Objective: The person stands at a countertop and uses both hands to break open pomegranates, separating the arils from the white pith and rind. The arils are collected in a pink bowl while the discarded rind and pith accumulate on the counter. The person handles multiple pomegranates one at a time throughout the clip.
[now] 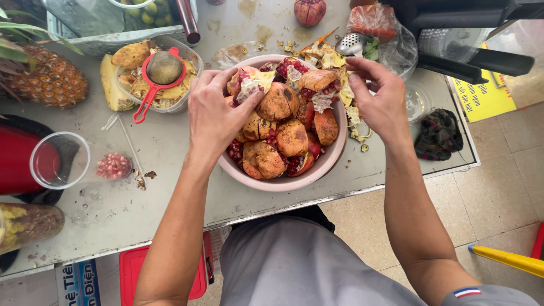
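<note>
A pink bowl (283, 182) on the metal counter holds several broken pomegranate pieces (279, 103) with brown rind and red seeds. My left hand (214, 112) reaches into the bowl from the left and grips a torn pomegranate piece (253, 83) with white pith. My right hand (381, 101) hovers over the bowl's right rim, fingers curled and pinched by pale peel scraps (347, 90); whether it holds one I cannot tell. A clear plastic cup (61, 159) lying on its side holds loose red seeds (114, 166).
A plastic tub (194, 59) with fruit scraps and a red strainer (154, 86) stands at the back left, a pineapple (50, 81) beside it. A whole pomegranate (309, 11), a metal scoop (350, 44), a dark rag (438, 134) and a juicer (453, 22) lie to the right.
</note>
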